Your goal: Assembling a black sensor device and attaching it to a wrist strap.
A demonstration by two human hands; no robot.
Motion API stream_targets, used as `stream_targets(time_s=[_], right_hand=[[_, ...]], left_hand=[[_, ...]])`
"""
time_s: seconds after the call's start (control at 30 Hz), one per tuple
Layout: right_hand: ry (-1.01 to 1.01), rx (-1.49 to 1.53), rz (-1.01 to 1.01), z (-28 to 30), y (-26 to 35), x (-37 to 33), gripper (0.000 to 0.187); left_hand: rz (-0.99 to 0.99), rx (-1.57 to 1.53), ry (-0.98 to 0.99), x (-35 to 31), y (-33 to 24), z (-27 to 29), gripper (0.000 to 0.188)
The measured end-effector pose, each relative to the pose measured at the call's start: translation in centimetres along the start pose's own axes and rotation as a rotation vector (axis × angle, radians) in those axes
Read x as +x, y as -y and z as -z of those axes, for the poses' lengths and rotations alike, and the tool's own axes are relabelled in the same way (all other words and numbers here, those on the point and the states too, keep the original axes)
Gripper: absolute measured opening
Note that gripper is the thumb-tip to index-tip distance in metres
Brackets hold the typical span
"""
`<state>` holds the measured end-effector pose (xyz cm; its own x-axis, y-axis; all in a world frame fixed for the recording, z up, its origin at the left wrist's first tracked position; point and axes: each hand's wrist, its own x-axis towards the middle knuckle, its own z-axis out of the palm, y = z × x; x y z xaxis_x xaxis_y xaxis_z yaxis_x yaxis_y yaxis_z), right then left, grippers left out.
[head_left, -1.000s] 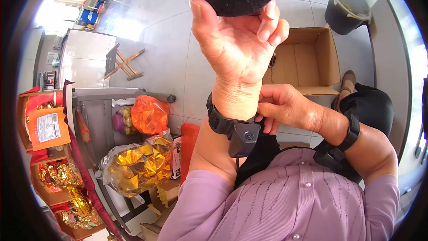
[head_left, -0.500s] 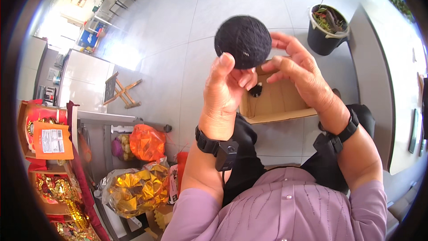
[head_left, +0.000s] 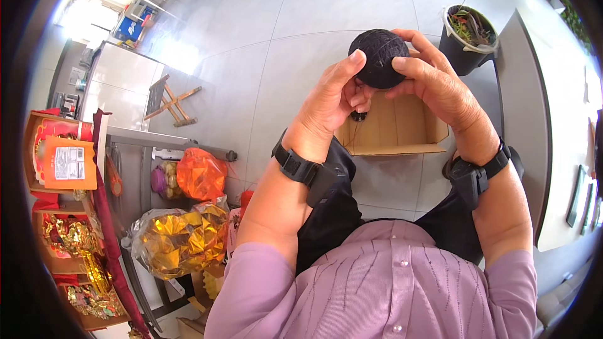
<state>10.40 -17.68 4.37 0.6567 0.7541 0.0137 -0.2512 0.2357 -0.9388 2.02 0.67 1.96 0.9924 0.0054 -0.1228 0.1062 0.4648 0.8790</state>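
Note:
A round ball of black yarn is held up in front of me between both hands. My left hand grips it from the lower left, its thumb against the side and its other fingers curled beneath. My right hand closes on the right side, with the thumb on the near face and the fingers behind. Below, a shallow cardboard box stands open on the floor. A small black thing, partly hidden by my left hand, shows at the box's left side, and a thin dark thread runs down near it.
To the right are a dark bucket holding plants and a pale table. On the left stand a folding stool, an orange bag, a clear bag of gold foil and open boxes of gold ornaments.
The yarn ball has moved right and nearer to me. My right hand, earlier beside the ball with fingers apart, now holds it. My left hand has shifted right with it.

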Motion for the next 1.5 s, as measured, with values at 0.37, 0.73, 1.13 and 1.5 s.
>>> stream_targets(time_s=[0.37, 0.73, 1.13, 1.5], right_hand=[[-0.24, 0.336, 0.055, 1.3, -0.3, 0.1, 0.039], [-0.472, -0.544, 0.24, 2.2, -2.0, 0.7, 0.063], [0.186, -0.186, -0.332, -1.7, -2.0, -1.7, 0.059], [0.224, 0.383, -0.088, -0.3, -2.0, -0.7, 0.069]], left_hand=[[0.007, 0.325, -0.115, -1.0, 0.0, 0.1, 0.027], [-0.129, 0.29, 0.035, -2.2, -0.5, 1.3, 0.014], [-0.193, 0.407, -0.045, -1.4, -0.2, 2.3, 0.012], [-0.093, 0.372, -0.133, -1.0, 0.5, 2.8, 0.018]])
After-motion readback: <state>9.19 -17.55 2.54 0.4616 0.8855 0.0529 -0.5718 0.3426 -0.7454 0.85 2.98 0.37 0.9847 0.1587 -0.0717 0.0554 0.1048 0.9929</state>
